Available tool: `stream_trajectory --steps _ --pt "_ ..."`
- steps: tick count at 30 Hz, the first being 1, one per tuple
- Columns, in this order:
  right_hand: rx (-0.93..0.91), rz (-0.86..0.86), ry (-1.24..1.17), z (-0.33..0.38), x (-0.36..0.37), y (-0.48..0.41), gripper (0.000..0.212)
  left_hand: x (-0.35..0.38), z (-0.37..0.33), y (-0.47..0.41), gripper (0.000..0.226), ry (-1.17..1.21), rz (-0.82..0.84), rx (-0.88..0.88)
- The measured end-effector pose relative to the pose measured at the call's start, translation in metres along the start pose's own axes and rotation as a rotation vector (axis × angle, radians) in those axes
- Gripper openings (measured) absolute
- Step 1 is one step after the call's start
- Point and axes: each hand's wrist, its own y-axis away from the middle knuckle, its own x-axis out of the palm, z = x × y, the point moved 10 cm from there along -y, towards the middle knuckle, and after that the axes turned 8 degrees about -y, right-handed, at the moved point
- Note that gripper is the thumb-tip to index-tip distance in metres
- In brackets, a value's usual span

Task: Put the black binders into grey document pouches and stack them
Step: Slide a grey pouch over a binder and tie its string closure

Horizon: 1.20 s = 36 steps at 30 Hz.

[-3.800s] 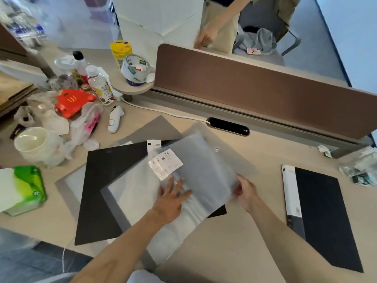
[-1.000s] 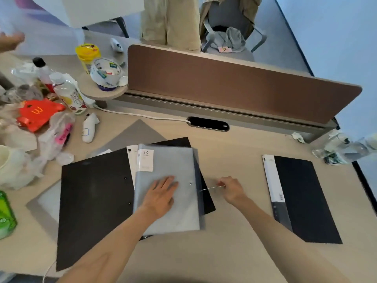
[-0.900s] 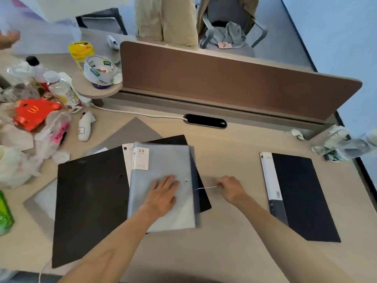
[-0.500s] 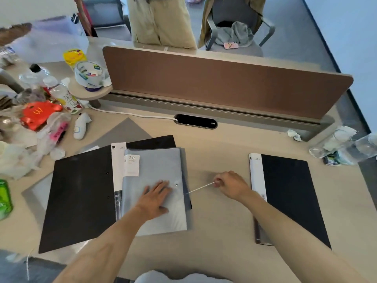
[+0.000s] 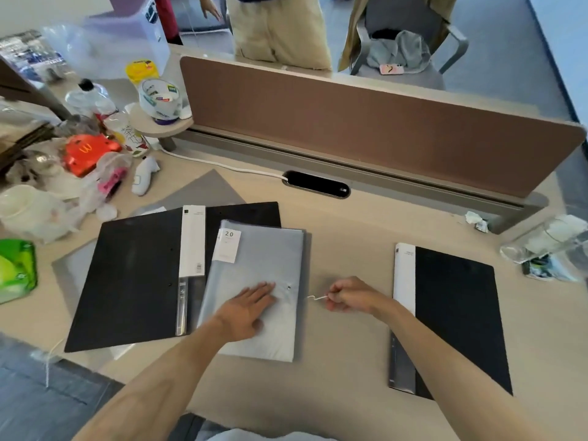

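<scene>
Grey and translucent, the document pouch (image 5: 261, 265) lies flat on the desk (image 5: 346, 243) straight ahead of the person. Its long axis runs from near to far, the far end tipped slightly right, and a white label (image 5: 228, 246) marked 20 sits at its far left corner. What it holds cannot be read through the plastic.

The left hand (image 5: 246, 308) rests palm down on the pouch's lower half with straight fingers, pinning it. Its fingertips lie just beside the small button (image 5: 288, 287) near the right long edge. From that edge a thin white string (image 5: 315, 297) runs sideways to the right hand (image 5: 348, 296), which pinches its end in curled fingers just right of the pouch.

So the button lies left of the right hand, between the 2 hands. Winding the string round it would fall to the right hand, probably the next move.

An open black binder (image 5: 133, 275) lies at left, part under the pouch, over a second grey pouch (image 5: 203, 192). A shut black binder (image 5: 455, 313) waits well to the right.
</scene>
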Motion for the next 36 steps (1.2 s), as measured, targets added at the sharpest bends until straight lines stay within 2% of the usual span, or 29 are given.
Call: stream_trajectory --steps 4,6,8,13,22,29,36 --pt "-0.069 0.062 -0.156 0.029 0.024 -0.01 0.015 0.006 -0.002 0.006 0.057 0.014 -0.054 0.042" --pt "-0.083 0.056 -0.133 0.042 0.036 -0.021 0.017 0.003 -0.006 0.007 0.056 0.014 -0.092 0.095" --pt "-0.083 0.052 -0.015 0.054 0.049 -0.034 0.013 -0.002 -0.005 0.004 0.051 0.02 -0.127 0.135" --pt "-0.135 -0.008 0.404 0.09 0.068 -0.057 0.021 -0.005 -0.003 0.005 0.043 0.014 -0.183 0.165" --pt "-0.109 -0.028 0.655 0.112 0.066 -0.083 0.021 -0.019 -0.007 -0.01 0.05 -0.032 -0.216 0.079" --pt "-0.083 -0.036 0.594 0.104 0.066 -0.094 0.019 -0.02 -0.021 -0.023 0.053 -0.12 -0.082 0.067" --pt "-0.069 -0.037 0.446 0.096 0.061 -0.097 0.018 -0.021 -0.018 -0.026 0.052 -0.134 -0.047 -0.021"
